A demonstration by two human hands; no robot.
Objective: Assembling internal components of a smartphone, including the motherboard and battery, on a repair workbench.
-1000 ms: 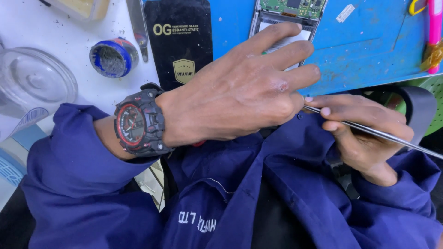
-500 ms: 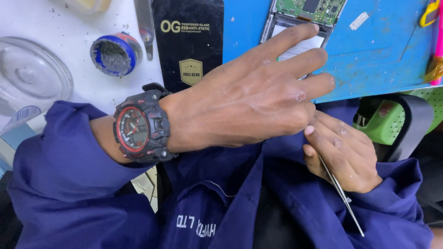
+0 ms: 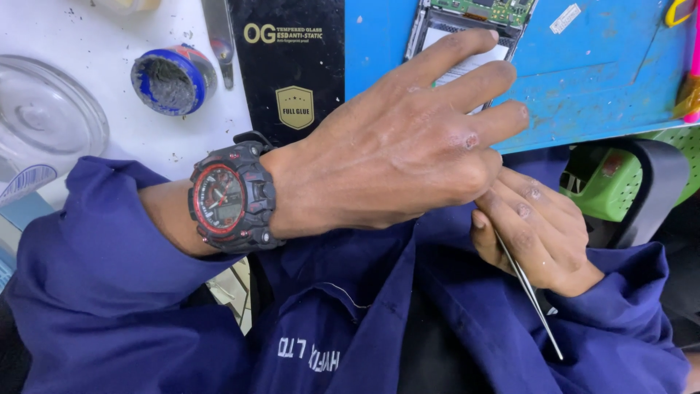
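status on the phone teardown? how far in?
Done: phone lies opened on the blue mat, circuit board bare. In hand: right hand holds tweezers below the mat edge; left hand reaches over, fingers by the phone. Left: phone not closed; the black box lies beside it.

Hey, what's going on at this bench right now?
A person in a dark blue work jacket sits at a repair bench. Their left hand, with a black and red wristwatch, reaches over an opened phone lying on a blue mat. Their right hand holds thin metal tweezers, tips pointing down toward the lap. A black box and a small blue tin lie nearby.
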